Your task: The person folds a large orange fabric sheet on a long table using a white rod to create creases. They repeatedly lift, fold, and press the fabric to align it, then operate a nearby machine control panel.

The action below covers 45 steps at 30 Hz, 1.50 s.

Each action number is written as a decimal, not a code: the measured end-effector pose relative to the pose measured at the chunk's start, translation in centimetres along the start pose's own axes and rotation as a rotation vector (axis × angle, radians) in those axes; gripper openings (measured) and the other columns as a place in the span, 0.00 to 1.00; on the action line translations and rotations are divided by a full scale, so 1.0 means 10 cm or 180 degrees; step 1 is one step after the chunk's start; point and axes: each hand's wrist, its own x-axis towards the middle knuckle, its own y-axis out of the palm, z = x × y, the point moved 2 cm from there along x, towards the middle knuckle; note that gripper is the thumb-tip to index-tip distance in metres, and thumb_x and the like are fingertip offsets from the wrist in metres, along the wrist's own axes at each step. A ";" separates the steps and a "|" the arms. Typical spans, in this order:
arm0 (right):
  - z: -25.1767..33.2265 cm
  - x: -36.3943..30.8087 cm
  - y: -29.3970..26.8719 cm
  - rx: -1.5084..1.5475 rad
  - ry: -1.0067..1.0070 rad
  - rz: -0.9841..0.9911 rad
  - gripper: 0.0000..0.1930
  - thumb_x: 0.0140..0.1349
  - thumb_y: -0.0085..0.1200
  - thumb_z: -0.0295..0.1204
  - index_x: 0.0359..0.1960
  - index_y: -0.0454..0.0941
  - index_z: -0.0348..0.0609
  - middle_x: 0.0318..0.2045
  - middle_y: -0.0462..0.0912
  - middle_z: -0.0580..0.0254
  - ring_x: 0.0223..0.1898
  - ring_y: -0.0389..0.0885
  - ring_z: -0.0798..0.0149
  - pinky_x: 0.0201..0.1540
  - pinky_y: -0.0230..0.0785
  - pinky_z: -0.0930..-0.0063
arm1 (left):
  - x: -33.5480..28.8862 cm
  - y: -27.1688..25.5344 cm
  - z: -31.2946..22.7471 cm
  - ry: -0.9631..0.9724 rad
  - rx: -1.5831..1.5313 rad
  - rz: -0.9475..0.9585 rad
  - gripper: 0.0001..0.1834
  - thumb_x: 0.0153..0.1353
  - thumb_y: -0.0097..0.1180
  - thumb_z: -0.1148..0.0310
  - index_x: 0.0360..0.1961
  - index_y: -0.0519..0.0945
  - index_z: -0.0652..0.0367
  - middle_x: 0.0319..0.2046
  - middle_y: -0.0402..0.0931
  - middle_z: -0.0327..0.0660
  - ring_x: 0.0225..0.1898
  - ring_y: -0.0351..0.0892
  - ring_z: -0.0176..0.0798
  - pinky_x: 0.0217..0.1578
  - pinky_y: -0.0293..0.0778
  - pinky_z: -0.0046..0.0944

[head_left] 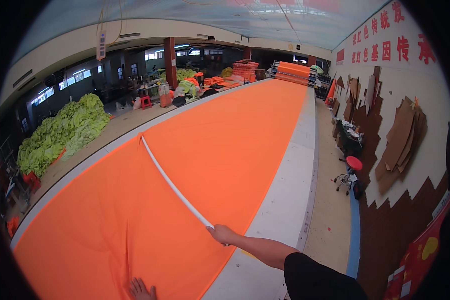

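Observation:
A wide sheet of bright orange fabric (pixel 225 145) covers most of a long pale cutting table (pixel 280 195). Across it lies a long white pole (pixel 171 185), reaching from the fabric's left edge to my right hand (pixel 222 235). That hand is closed around the pole's near end, by the right edge of the cloth. At the bottom of the view, my left hand (pixel 143 291) rests on the fabric with fingers spread, partly cut off by the frame. A long crease runs up the cloth from near it towards the pole's far end.
A roller machine (pixel 292 74) carrying orange cloth stands at the table's far end. Lime-green fabric (pixel 65 127) is heaped on the left. Along the right aisle are a red wheeled stool (pixel 354 163) and brown cardboard patterns (pixel 402 140) on the wall. A switch box (pixel 101 46) hangs overhead.

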 end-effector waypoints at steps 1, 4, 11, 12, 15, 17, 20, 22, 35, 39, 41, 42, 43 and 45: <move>-0.01 -0.03 -0.02 -0.0004 -0.0006 -0.0077 0.35 0.77 0.34 0.61 0.35 0.72 0.35 0.20 0.75 0.56 0.15 0.78 0.59 0.17 0.72 0.61 | 0.00 0.04 -0.01 -0.0012 0.0009 -0.0001 0.46 0.75 0.34 0.34 0.80 0.52 0.59 0.80 0.49 0.54 0.80 0.46 0.60 0.78 0.38 0.63; -0.06 -0.10 -0.06 -0.0002 -0.0020 -0.0273 0.35 0.77 0.34 0.61 0.36 0.72 0.36 0.21 0.75 0.57 0.15 0.78 0.59 0.18 0.72 0.61 | 0.00 0.06 -0.04 -0.0001 0.0110 0.0027 0.46 0.75 0.35 0.35 0.80 0.51 0.60 0.80 0.48 0.55 0.80 0.45 0.60 0.78 0.39 0.62; -0.07 -0.10 0.11 -0.0333 -0.0088 -0.0226 0.34 0.78 0.34 0.59 0.37 0.75 0.35 0.22 0.78 0.55 0.17 0.78 0.58 0.22 0.74 0.59 | -0.02 0.39 0.21 0.0016 0.0275 -0.0195 0.45 0.75 0.34 0.36 0.80 0.50 0.59 0.80 0.47 0.54 0.81 0.44 0.59 0.78 0.39 0.59; -0.07 -0.14 0.12 -0.0340 -0.0040 -0.0239 0.34 0.79 0.34 0.58 0.37 0.75 0.35 0.22 0.78 0.54 0.17 0.79 0.58 0.23 0.75 0.58 | -0.01 0.43 0.22 0.0026 0.0317 -0.0222 0.45 0.76 0.33 0.36 0.81 0.50 0.59 0.80 0.47 0.54 0.80 0.44 0.59 0.78 0.39 0.59; -0.23 -0.18 0.11 -0.0201 0.0033 -0.0268 0.34 0.79 0.34 0.58 0.37 0.75 0.35 0.22 0.78 0.55 0.17 0.79 0.58 0.23 0.75 0.58 | -0.04 0.08 -0.12 -0.0028 0.0342 0.0147 0.44 0.76 0.34 0.37 0.80 0.51 0.59 0.80 0.48 0.54 0.80 0.45 0.60 0.78 0.41 0.60; -0.27 -0.17 0.16 0.0026 -0.0087 -0.0331 0.33 0.79 0.35 0.58 0.36 0.75 0.35 0.22 0.78 0.54 0.17 0.79 0.58 0.23 0.75 0.58 | -0.14 -0.06 -0.20 0.0106 -0.0056 -0.0141 0.44 0.75 0.37 0.38 0.79 0.54 0.60 0.79 0.49 0.55 0.80 0.47 0.60 0.77 0.44 0.62; -0.17 -0.22 0.29 0.0041 -0.0212 -0.0375 0.33 0.78 0.37 0.58 0.35 0.74 0.35 0.22 0.78 0.53 0.17 0.79 0.57 0.23 0.74 0.57 | -0.16 0.01 -0.02 -0.0179 -0.0529 -0.0272 0.47 0.71 0.47 0.39 0.79 0.54 0.63 0.79 0.48 0.55 0.81 0.42 0.59 0.77 0.37 0.64; -0.22 -0.38 0.36 -0.0087 -0.0246 -0.0300 0.33 0.78 0.38 0.58 0.34 0.74 0.34 0.22 0.78 0.52 0.17 0.79 0.56 0.23 0.74 0.57 | -0.20 0.17 0.03 -0.0364 -0.0724 -0.0335 0.48 0.68 0.51 0.40 0.77 0.57 0.65 0.79 0.49 0.56 0.81 0.41 0.59 0.77 0.35 0.66; 0.17 -1.03 0.86 -0.1225 -0.0323 0.0590 0.34 0.79 0.35 0.57 0.37 0.74 0.32 0.21 0.79 0.51 0.17 0.81 0.57 0.22 0.77 0.58 | -0.49 0.20 -0.55 -0.0084 -0.0824 -0.0627 0.45 0.72 0.43 0.35 0.77 0.59 0.59 0.80 0.48 0.51 0.82 0.39 0.55 0.77 0.31 0.64; 0.44 -0.76 1.23 -0.1538 -0.0345 0.0850 0.36 0.80 0.32 0.56 0.41 0.76 0.28 0.23 0.81 0.49 0.18 0.81 0.56 0.21 0.76 0.58 | -0.49 0.25 -0.56 -0.0138 -0.0835 -0.0612 0.46 0.72 0.40 0.34 0.78 0.57 0.57 0.80 0.46 0.50 0.82 0.37 0.54 0.78 0.29 0.63; 0.66 -0.69 1.40 -0.1536 -0.0341 0.0902 0.36 0.80 0.32 0.55 0.42 0.77 0.27 0.23 0.81 0.48 0.18 0.81 0.55 0.21 0.76 0.58 | -0.47 0.26 -0.57 -0.0119 -0.0845 -0.0603 0.45 0.72 0.40 0.34 0.79 0.57 0.57 0.80 0.46 0.50 0.82 0.37 0.54 0.78 0.29 0.62; 0.80 -0.66 1.54 -0.1538 -0.0388 0.0923 0.36 0.80 0.32 0.55 0.42 0.77 0.27 0.24 0.82 0.48 0.17 0.81 0.55 0.20 0.76 0.57 | -0.49 0.29 -0.54 -0.0145 -0.0854 -0.0604 0.45 0.72 0.40 0.34 0.79 0.57 0.57 0.80 0.46 0.50 0.82 0.37 0.54 0.78 0.29 0.62; 0.93 -0.64 1.68 -0.1531 -0.0419 0.0935 0.36 0.80 0.32 0.55 0.42 0.77 0.27 0.24 0.82 0.47 0.17 0.81 0.55 0.20 0.76 0.57 | -0.50 0.29 -0.50 -0.0155 -0.0857 -0.0618 0.45 0.72 0.40 0.34 0.79 0.57 0.57 0.80 0.46 0.50 0.82 0.37 0.54 0.78 0.29 0.62; 1.08 -0.55 1.86 -0.1326 -0.0451 0.0964 0.36 0.80 0.32 0.55 0.43 0.78 0.27 0.24 0.81 0.48 0.17 0.80 0.55 0.19 0.75 0.58 | -0.50 0.29 -0.48 -0.0143 -0.0824 -0.0643 0.45 0.72 0.40 0.34 0.79 0.57 0.56 0.80 0.47 0.50 0.82 0.37 0.54 0.78 0.29 0.62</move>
